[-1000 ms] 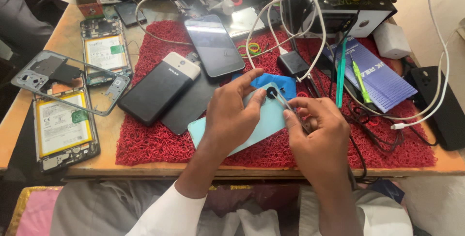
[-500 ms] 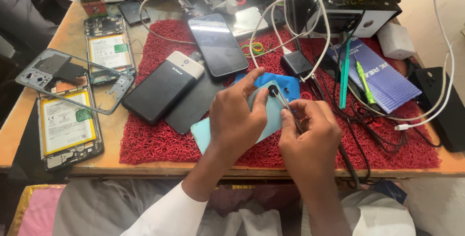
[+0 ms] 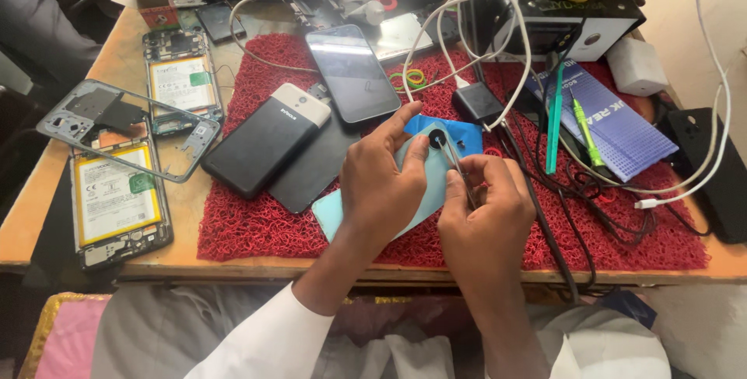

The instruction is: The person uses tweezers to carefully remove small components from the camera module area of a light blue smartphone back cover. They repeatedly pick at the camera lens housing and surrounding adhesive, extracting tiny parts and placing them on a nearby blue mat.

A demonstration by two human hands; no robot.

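From the head camera, the left hand [image 3: 383, 173] lies palm-down on a light blue phone back cover [image 3: 420, 186] that rests on the red mesh mat [image 3: 249, 227] near the front edge of the wooden surface [image 3: 47, 215]. Its fingers are spread and pressing flat, with the index finger stretched toward the cover's round dark camera opening [image 3: 436, 139], so it pins the cover rather than gripping it. The right hand [image 3: 486, 212] sits just beside the left, its fingers pinched shut around thin metal tweezers [image 3: 457, 165] whose tips reach up to that opening.

Left of the cover, a black phone with a pale top band [image 3: 264, 139] lies face-down on the mat, overlapping a dark flat panel [image 3: 311, 169]. Above it a black smartphone [image 3: 352, 71] lies screen-up. Off the mat on the left sit two opened phones showing batteries [image 3: 113, 196] [image 3: 180, 83] and a grey phone frame [image 3: 128, 126]. To the right lie a black charger plug [image 3: 478, 103], white cables [image 3: 498, 29], a green pen-shaped tool [image 3: 585, 131] and a blue ribbed sheet [image 3: 622, 126].
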